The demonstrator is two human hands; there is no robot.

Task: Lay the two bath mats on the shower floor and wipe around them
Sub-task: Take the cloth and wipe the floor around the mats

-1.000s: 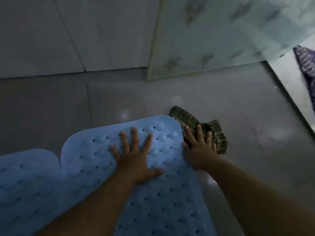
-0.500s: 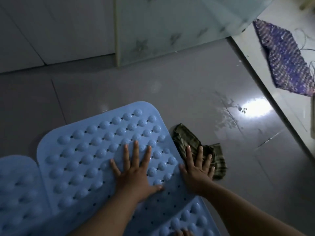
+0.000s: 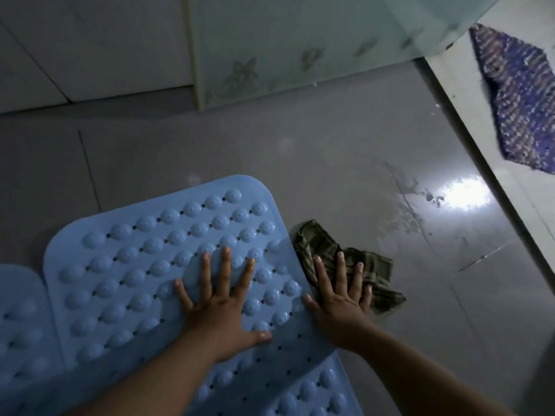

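A blue bath mat (image 3: 144,265) with round bumps and small holes lies flat on the grey shower floor (image 3: 270,145). My left hand (image 3: 222,307) presses on it with fingers spread flat. A second blue mat (image 3: 18,325) lies at the left edge, close beside the first. A green checked cloth (image 3: 324,244) is crumpled on the floor just right of the mat. My right hand (image 3: 342,298) rests flat on the cloth, fingers straight, thumb at the mat's edge.
A frosted glass panel (image 3: 300,40) with star patterns stands at the back, beside a tiled wall (image 3: 90,40). A raised threshold (image 3: 480,163) runs diagonally at right, with a purple woven rug (image 3: 522,97) beyond it. A wet patch (image 3: 462,193) reflects bright light.
The view has swung right and down, bringing the rug and the bright wet patch into sight. Both hands keep their places on the mat and the cloth.
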